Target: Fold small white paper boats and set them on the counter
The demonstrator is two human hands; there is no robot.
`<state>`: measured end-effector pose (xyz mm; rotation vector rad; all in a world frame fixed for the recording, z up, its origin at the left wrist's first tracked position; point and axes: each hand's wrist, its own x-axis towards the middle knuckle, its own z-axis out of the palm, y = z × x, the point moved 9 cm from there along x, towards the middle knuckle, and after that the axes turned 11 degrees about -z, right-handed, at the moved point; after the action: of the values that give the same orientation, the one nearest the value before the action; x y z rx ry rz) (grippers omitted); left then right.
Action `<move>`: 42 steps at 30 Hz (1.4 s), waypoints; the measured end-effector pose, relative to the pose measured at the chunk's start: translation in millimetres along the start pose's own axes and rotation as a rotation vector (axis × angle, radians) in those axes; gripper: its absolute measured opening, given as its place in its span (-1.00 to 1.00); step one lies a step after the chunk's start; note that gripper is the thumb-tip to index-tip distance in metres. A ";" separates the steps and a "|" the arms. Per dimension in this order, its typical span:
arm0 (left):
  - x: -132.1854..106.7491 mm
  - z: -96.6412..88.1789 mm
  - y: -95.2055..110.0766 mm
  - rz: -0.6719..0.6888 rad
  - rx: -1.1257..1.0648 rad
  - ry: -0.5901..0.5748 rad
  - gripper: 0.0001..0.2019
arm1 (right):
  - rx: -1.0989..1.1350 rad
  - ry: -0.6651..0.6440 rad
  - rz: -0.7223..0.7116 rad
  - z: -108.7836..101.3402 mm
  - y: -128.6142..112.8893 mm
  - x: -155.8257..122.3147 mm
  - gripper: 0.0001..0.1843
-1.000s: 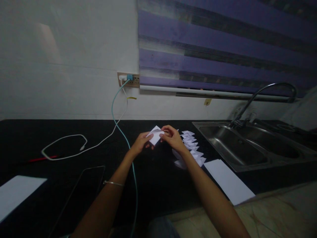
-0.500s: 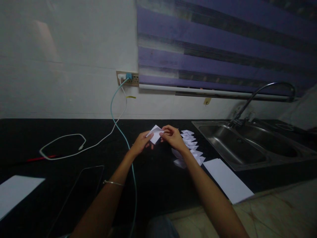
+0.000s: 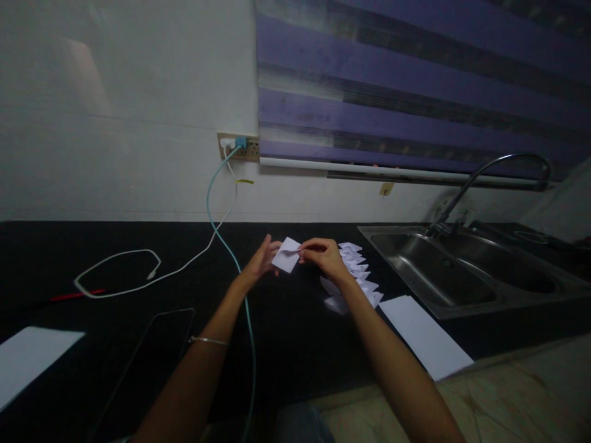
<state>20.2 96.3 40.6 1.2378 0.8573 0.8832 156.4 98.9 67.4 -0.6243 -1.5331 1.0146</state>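
A small folded piece of white paper (image 3: 286, 256) is held above the dark counter (image 3: 295, 332), one flap standing partly up. My right hand (image 3: 322, 255) pinches its right corner between thumb and fingers. On the other side, my left hand (image 3: 263, 261) has its thumb raised and apart, with its fingers partly behind the paper's left edge. Just past my right wrist lies a row of several folded white paper pieces (image 3: 355, 267), partly hidden by that arm.
White sheets lie right (image 3: 427, 335) and left (image 3: 34, 357). A dark phone-shaped slab (image 3: 148, 363) is beside my left forearm. A teal cable (image 3: 249, 332) runs under that arm; a white cable (image 3: 115, 295) loops over a red pen-like stick (image 3: 76, 296). A steel sink (image 3: 434, 271) is right.
My left thumb has lifted off the paper and the hand has opened, shifting slightly left. The paper has turned a little and now sits in my right hand's pinch.
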 end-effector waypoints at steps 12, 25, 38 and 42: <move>-14.7 23.1 -6.2 -0.070 0.179 -0.173 -0.67 | -0.030 -0.088 -0.008 11.8 -1.8 -2.7 -0.77; -19.1 29.0 11.4 0.081 0.366 -0.143 -0.62 | -0.167 -0.115 -0.002 14.2 1.3 -2.6 -0.70; -5.4 30.5 -4.6 0.087 0.403 -0.119 -0.54 | -0.136 0.029 0.033 9.8 6.3 -3.3 -0.84; -2.9 29.7 -2.4 0.136 0.437 -0.069 -0.56 | -0.078 0.134 0.161 7.3 12.2 -8.7 -0.83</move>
<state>46.0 81.4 42.2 1.7130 0.9497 0.7765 149.6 95.7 52.5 -0.8650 -1.4271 1.0157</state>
